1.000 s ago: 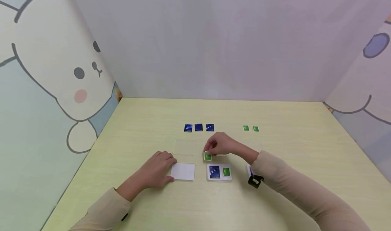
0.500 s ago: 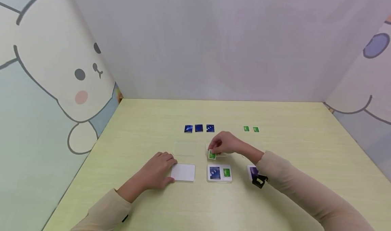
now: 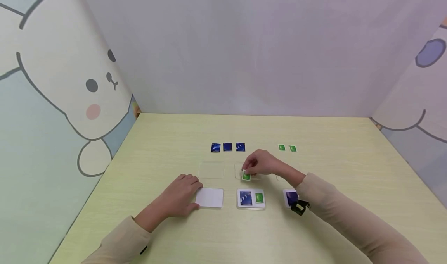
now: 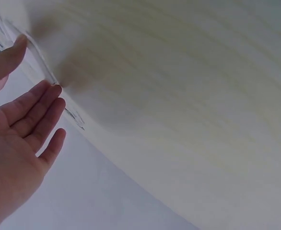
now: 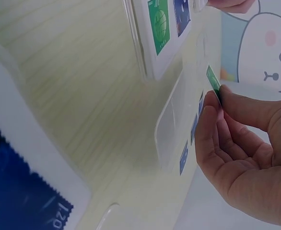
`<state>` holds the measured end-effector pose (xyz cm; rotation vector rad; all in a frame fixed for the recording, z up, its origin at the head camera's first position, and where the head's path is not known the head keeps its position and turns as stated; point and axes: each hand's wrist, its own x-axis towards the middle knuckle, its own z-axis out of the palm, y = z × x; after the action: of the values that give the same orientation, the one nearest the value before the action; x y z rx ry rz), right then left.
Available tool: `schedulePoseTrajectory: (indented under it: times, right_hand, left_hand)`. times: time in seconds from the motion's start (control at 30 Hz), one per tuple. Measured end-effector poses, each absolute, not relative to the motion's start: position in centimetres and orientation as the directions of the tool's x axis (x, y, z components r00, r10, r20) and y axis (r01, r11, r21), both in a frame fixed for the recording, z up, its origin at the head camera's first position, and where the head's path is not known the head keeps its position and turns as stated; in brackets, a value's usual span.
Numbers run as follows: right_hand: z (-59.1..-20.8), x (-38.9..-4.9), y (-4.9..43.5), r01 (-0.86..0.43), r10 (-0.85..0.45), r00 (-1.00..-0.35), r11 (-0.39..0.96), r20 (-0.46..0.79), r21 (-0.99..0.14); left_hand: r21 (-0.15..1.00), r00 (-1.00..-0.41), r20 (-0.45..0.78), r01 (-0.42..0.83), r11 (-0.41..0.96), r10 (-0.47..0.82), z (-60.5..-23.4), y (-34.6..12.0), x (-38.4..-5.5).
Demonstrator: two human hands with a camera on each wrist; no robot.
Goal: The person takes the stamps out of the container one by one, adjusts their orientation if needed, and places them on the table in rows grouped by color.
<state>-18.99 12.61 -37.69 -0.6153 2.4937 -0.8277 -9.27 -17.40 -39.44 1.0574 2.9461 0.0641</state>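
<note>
The right hand (image 3: 261, 163) pinches a green stamp (image 3: 246, 176) between thumb and fingertips, over a clear sheet (image 3: 238, 171) in the head view, while the left hand (image 3: 179, 196), thumb parted from its fingers, touches a plain white card (image 3: 210, 198) at its 3 o'clock. From the pinched stamp, a stamped card (image 3: 253, 198) lies at 6 o'clock, a partly hidden card (image 3: 285, 194) at 4, 3 blue stamps (image 3: 227, 147) around 11 and 2 loose green stamps (image 3: 281, 147) at 2.

Headcam above tbl (image 3: 209, 237), wrist cams prob. low
</note>
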Motion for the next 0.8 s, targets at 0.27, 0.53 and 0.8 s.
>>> schedulePoseTrajectory:
  times: [0.27, 0.53, 0.8]
  right_hand:
    - [-37.8, -19.2, 13.2, -0.269, -0.524, -0.813, 0.725, -0.255, -0.633]
    - [-38.0, -19.4, 13.6, -0.269, -0.521, -0.815, 0.729, -0.254, -0.63]
    - [-37.9, -19.6, 13.9, -0.262, -0.521, -0.809, 0.734, -0.272, -0.626]
  left_hand:
    - [0.031, -0.786, -0.029, 0.617, 0.787, 0.617, -39.2, -17.1, -9.2]
    - [-0.027, -0.786, -0.064, 0.618, 0.786, 0.615, -38.9, -16.7, -9.2]
    - [-0.045, -0.787, -0.08, 0.616, 0.787, 0.612, -38.8, -16.6, -9.2]
